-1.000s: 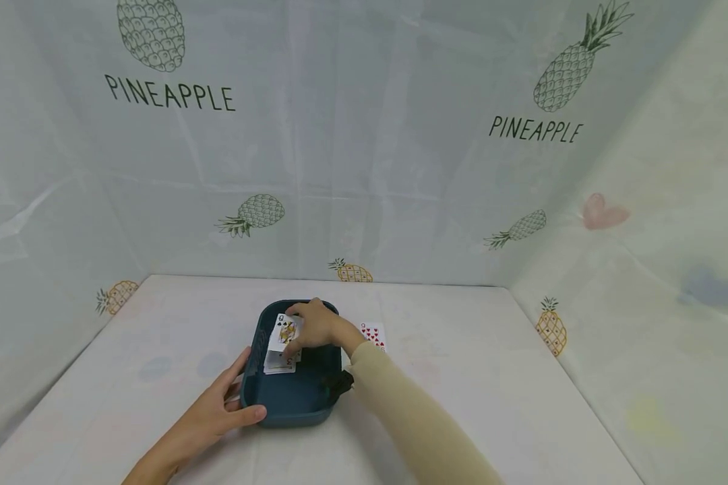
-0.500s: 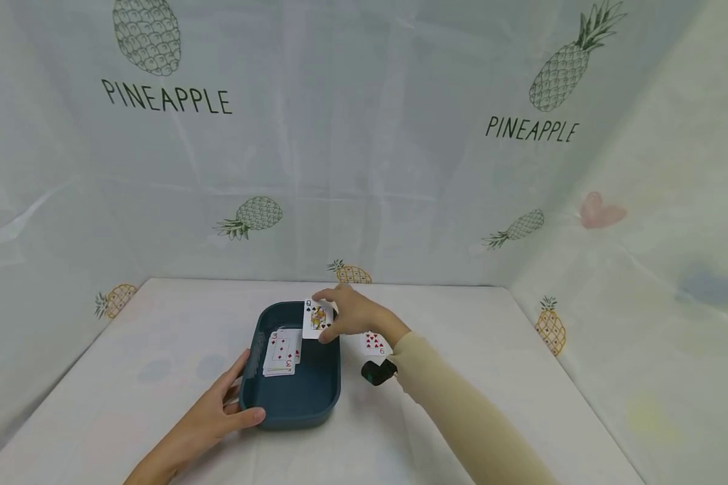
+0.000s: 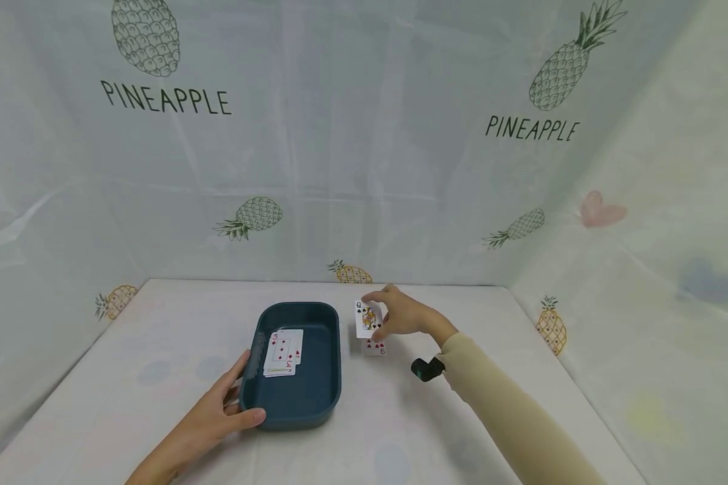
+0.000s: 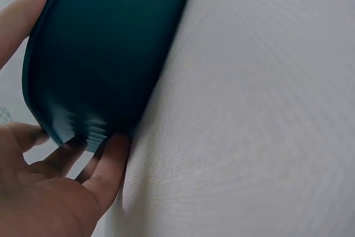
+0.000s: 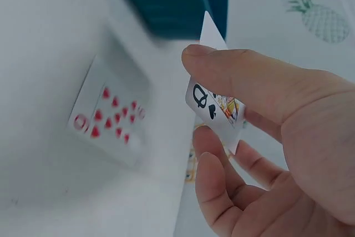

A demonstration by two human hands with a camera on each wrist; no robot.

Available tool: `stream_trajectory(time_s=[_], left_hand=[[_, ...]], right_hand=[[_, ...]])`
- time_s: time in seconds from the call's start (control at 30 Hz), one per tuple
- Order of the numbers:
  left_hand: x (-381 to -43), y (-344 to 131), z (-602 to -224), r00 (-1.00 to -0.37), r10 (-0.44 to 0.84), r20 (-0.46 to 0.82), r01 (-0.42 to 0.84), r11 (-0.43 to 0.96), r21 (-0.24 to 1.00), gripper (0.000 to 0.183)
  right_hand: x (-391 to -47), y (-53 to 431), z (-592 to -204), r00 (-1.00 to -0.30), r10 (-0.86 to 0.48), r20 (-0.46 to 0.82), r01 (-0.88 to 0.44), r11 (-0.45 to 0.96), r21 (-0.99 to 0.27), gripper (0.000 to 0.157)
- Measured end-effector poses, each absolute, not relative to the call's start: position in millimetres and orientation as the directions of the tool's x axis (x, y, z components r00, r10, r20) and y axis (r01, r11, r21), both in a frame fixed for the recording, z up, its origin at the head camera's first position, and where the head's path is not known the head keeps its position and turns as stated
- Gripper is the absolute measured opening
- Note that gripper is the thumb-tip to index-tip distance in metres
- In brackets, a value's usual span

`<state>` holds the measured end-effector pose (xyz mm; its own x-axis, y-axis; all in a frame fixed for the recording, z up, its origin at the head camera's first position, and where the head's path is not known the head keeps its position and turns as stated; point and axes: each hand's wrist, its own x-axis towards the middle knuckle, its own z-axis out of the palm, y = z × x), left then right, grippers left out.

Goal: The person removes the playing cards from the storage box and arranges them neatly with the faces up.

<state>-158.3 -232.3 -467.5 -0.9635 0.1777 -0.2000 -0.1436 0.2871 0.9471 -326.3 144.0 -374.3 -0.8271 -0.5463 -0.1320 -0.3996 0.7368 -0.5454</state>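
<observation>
My right hand [image 3: 405, 314] pinches a queen of spades playing card [image 3: 367, 320] between thumb and fingers. The queen is tilted above the white tabletop and overlaps a nine of hearts card [image 3: 374, 348] in the head view. That heart card [image 5: 108, 115] lies face up on the table in the right wrist view, apart from the held card. My left hand [image 3: 215, 406] grips the near left corner of a dark blue tray [image 3: 294, 401], fingers along its outer wall and thumb at the front. Inside the tray, a three of diamonds [image 3: 281, 349] tops a few overlapping cards.
White pineapple-printed cloth [image 3: 364, 148] hangs behind and at both sides of the table [image 3: 461, 350]. A small black device [image 3: 427, 369] sits under the right wrist.
My right hand has lifted the queen out of the tray and carried it right, over the nine of hearts. The three of diamonds has come into sight. My left hand stays on the tray.
</observation>
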Motion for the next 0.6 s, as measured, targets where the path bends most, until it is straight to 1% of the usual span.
stream_trajectory(time_s=[0.13, 0.3, 0.47, 0.6], left_hand=[[-159.2, -231.4, -468.0, -0.963, 0.188, -0.194, -0.140, 0.267, 0.954, 0.111], [-158.5, -231.2, -466.5, -0.964, 0.182, -0.194, -0.137, 0.283, 0.949, 0.111], [-156.2, -232.2, -466.9, -0.963, 0.199, -0.180, -0.123, 0.268, 0.956, 0.112], [-157.1, -233.9, -466.9, -0.963, 0.188, -0.195, -0.136, 0.286, 0.948, 0.111]], right_hand=[[-330.3, 161.0, -382.9, -0.832, -0.537, -0.142, -0.393, 0.751, -0.531, 0.084], [-333.5, 179.6, -394.7, -0.848, -0.501, -0.173, -0.352, 0.776, -0.524, 0.084], [-337.2, 190.8, -406.1, -0.858, -0.472, -0.199, -0.320, 0.797, -0.512, 0.085], [-338.8, 195.9, -415.3, -0.865, -0.448, -0.224, -0.295, 0.817, -0.496, 0.086]])
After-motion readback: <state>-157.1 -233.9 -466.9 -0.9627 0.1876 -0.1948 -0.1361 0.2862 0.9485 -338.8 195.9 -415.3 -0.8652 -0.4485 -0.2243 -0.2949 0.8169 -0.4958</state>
